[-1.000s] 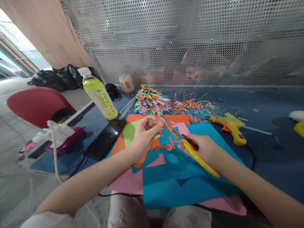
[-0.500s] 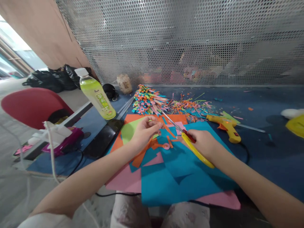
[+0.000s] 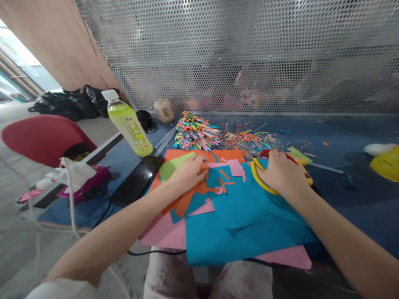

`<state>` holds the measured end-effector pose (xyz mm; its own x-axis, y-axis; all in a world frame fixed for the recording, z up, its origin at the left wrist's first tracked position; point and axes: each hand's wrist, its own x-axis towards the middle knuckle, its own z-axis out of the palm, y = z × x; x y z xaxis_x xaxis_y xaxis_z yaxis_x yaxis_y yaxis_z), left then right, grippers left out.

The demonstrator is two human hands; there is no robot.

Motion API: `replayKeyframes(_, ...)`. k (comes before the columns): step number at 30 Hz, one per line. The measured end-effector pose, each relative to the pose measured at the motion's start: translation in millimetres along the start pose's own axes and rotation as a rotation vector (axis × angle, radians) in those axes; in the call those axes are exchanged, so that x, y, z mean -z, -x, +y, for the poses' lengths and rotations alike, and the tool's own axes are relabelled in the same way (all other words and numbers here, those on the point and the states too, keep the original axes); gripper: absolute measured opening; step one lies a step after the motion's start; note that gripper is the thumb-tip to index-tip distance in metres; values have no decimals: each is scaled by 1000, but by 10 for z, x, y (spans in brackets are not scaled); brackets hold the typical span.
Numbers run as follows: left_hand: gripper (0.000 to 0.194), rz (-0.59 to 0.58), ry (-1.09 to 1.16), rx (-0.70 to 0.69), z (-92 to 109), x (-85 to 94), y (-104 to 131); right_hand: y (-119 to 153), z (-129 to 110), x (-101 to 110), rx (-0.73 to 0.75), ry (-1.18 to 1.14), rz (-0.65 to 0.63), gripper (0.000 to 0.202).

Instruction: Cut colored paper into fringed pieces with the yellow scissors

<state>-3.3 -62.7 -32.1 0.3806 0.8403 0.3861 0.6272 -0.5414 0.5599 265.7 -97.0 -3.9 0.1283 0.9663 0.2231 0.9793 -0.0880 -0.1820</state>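
Note:
My left hand (image 3: 190, 168) rests low over the green and orange paper. Its fingers are curled on a small orange paper strip (image 3: 203, 168), partly hidden by them. My right hand (image 3: 278, 171) grips a pair of scissors (image 3: 263, 186) with yellow and red handles, the blurred blades pointing to the far left over the paper scraps. Between the hands, a pink paper piece (image 3: 236, 167) and several orange strips (image 3: 224, 174) lie on large blue paper sheets (image 3: 246, 207). A pink round cutout (image 3: 218, 190) sits among them.
A cone of colourful paper curls (image 3: 196, 132) stands behind the sheets, beside a heap of paper shreds (image 3: 246, 137). A yellow glue gun (image 3: 307, 169) lies partly behind my right hand. Left are a black phone (image 3: 137, 179), a drink bottle (image 3: 129, 124) and a purple tissue box (image 3: 84, 182).
My right hand has moved right with the scissors, swinging the blades away from the left hand. My left hand has lowered slightly, its fingers now curled on an orange strip.

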Motion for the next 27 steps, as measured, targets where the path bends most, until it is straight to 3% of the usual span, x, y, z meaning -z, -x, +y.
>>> replayKeyframes(2, 20, -21, -123, -98, 34, 0, 5, 22, -21, -6, -17, 122, 85, 51)
replayKeyframes(5, 24, -190, -174, -230, 134, 19, 43, 26, -27, 9, -27, 268, 173, 52)
replayKeyframes(10, 64, -326, -135, -339, 337, -4, 140, 21, -25, 28, -11, 272, 124, 51)
replayKeyframes(14, 57, -353, -151, -332, 395, -76, 164, 44, -67, 49, -10, 239, 58, 46)
replayKeyframes(17, 48, -339, -35, -342, 383, -118, 166, 59, -83, 67, -19, 184, 50, 45)
replayKeyframes(20, 39, -229, 194, -218, 382, -120, 160, 56, -69, 65, 8, 53, 75, 46)
replayKeyframes(23, 29, -60, 579, 42, 395, -79, 125, 44, -57, 61, 118, -182, 73, 40)
replayKeyframes(27, 35, 110, 945, 290, 358, 9, 43, 51, -93, 96, 248, -374, -21, 38)
